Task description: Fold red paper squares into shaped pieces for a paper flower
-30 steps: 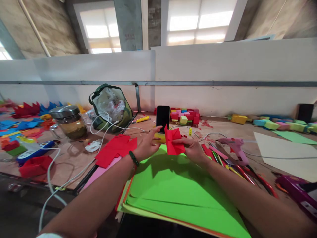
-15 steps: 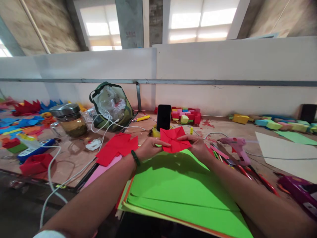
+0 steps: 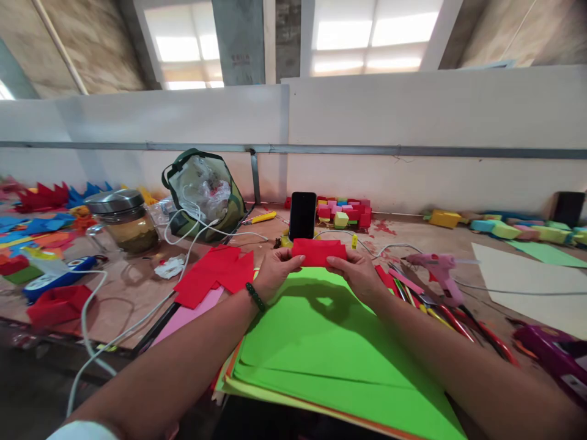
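Between my two hands is a sheet of red paper, folded into a narrow strip and held above the green paper stack. My left hand, below a dark beaded bracelet, pinches the strip's left end with the thumb in front. At the right end, my right hand grips it the same way. The fingers behind the paper are hidden. Several red paper pieces lie left of my left hand, partly over a pink sheet. A phone stands upright just behind the strip.
A pink glue gun lies to the right, with pliers and a purple tool nearer me. A glass jar, a camouflage bag and white cables are at left. A yellow cutter lies behind.
The red paper was spread out with crease lines showing; it is now folded into a narrow strip. Both hands have shifted their grip to the strip's two ends.
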